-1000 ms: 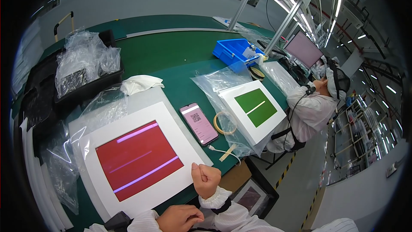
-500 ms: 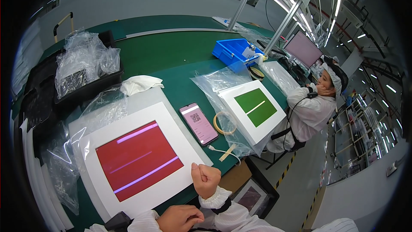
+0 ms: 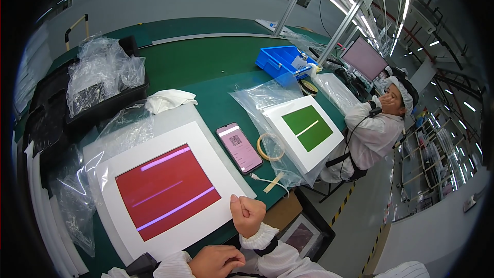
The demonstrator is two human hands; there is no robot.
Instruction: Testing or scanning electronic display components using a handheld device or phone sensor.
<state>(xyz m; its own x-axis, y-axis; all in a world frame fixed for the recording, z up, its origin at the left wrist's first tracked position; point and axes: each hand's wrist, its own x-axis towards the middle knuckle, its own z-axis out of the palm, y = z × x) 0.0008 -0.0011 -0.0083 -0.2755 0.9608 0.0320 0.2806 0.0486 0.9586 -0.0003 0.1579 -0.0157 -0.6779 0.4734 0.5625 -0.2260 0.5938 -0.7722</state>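
Observation:
My right hand (image 3: 249,216) is closed in a loose fist at the table's front edge, beside the lower right corner of a white-framed panel (image 3: 123,234). Nothing shows in its fingers. My left hand (image 3: 218,261) rests below it, near the lower edge of the view, its fingers curled and nothing visible in them. The panel's screen (image 3: 167,192) glows red with pale violet bars, and the panel lies on a white foam sheet. To its right a phone (image 3: 239,148) lies face up, showing a square code.
A second white-framed panel (image 3: 307,128) with a green screen lies on clear plastic, near a tape roll (image 3: 270,147) and white cable (image 3: 270,181). Behind are a blue bin (image 3: 280,63) and black trays (image 3: 110,104) with plastic bags. A co-worker (image 3: 378,128) sits at right.
My hands keep their place and pose. The co-worker's head has tilted and their hand now lies across the face. The whole view has shifted very slightly.

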